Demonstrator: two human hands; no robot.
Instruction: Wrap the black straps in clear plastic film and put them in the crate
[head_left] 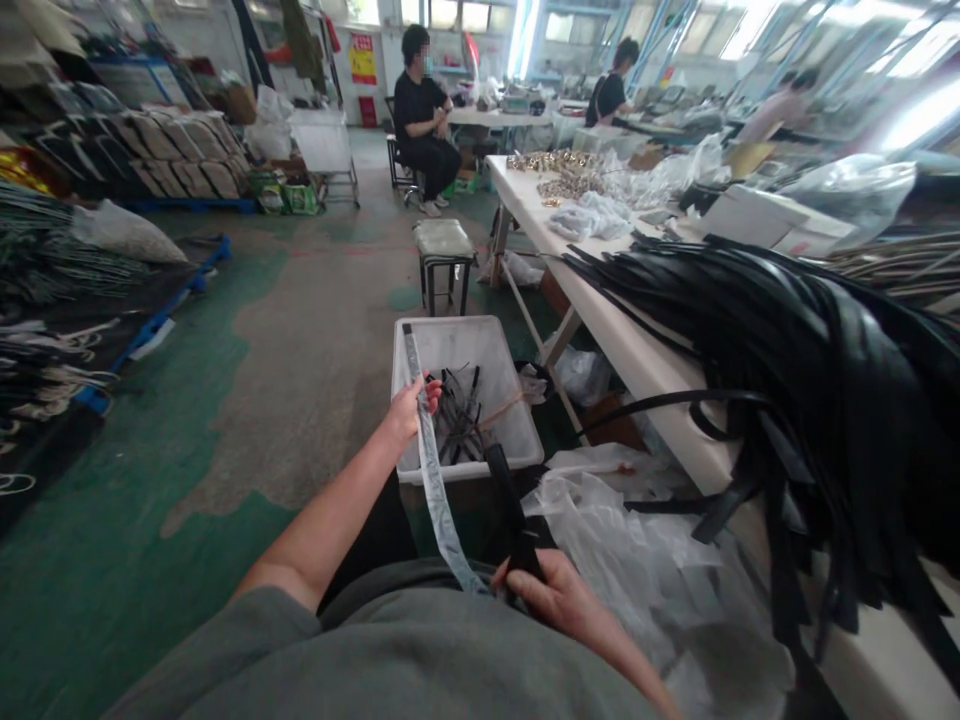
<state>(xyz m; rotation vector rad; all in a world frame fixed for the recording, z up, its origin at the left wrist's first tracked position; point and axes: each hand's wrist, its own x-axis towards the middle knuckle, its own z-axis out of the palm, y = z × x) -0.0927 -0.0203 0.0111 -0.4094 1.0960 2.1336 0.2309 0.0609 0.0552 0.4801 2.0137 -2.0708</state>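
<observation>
A long strip (431, 465) with a greyish, shiny, film-like face and a dark tip runs from above the white bin down to my waist. My left hand (412, 408) pinches it near its upper end, thumb against the strip and the other fingers curled at its right. Close to my body, my right hand (551, 590) is closed around a black strap (506, 485), whose free end points toward the bin. The strip's lower end reaches this hand; whether both are one piece I cannot tell. Below my left hand, the white bin (517, 400) holds several thin black offcuts (459, 415).
At right, a long table (615, 345) bears a big heap of black straps (795, 310), some hanging over its edge. Clear plastic sheeting (637, 550) lies below. A stool (444, 240) stands beyond the bin. Loaded pallets (161, 310) line the left; several people sit farther back.
</observation>
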